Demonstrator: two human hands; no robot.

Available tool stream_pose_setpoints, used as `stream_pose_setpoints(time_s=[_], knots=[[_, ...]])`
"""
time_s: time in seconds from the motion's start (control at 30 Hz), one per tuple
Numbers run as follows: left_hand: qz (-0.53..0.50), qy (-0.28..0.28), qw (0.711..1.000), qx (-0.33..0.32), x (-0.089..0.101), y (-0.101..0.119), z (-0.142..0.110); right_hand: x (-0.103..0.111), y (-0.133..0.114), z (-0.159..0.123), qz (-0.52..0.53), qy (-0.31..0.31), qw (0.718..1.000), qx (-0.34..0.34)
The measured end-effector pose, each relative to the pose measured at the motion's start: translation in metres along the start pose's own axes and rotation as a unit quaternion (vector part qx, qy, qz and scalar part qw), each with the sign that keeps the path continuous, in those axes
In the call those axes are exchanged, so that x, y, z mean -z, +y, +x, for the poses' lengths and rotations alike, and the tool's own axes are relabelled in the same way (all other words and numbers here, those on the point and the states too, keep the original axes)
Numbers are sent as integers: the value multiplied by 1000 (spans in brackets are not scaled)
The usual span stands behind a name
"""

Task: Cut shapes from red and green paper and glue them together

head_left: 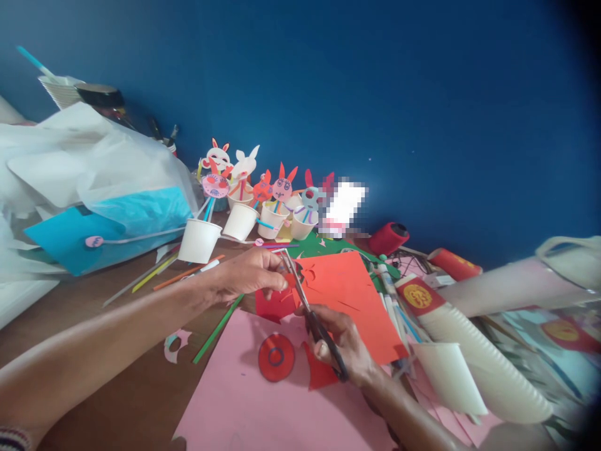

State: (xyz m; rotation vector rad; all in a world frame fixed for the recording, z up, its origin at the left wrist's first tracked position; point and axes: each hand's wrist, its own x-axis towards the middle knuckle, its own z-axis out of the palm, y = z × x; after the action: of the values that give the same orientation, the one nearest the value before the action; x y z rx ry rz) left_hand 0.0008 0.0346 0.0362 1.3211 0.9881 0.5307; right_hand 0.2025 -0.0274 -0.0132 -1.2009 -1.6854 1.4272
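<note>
My right hand (345,335) grips a pair of scissors (323,338) by the black handles, with the blades pointing up and away. Close to the blades, my left hand (251,274) is pinched on a small piece of red paper (290,283). Its exact outline blends with the red paper behind. Below lies a pink sheet (235,401) bearing a red paper disc (276,372) with a dark ring drawn on it, and a red scrap (319,369). An orange-red sheet (361,300) spreads under and beyond the scissors.
White paper cups (200,241) with rabbit-faced paper puppets (283,189) line the back by the blue wall. A bright phone-like screen (346,203) is blurred. Stacked cups (474,351) and markers (389,300) crowd the right; plastic wrapping (94,156) covers the left.
</note>
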Motion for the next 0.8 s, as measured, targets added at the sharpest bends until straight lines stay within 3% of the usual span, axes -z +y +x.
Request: stream_pose_setpoints(time_s=[0.37,0.57,0.8], knots=[[58,-1,998,-3,10,-3,3,2,4,2,4,-6,1000,-17],[25,9,1000,0,8,0,1,3,3,2,10,-3,999,-36],[22,-4,1000,7,9,-2,3,6,7,1,15,-37,999,12]])
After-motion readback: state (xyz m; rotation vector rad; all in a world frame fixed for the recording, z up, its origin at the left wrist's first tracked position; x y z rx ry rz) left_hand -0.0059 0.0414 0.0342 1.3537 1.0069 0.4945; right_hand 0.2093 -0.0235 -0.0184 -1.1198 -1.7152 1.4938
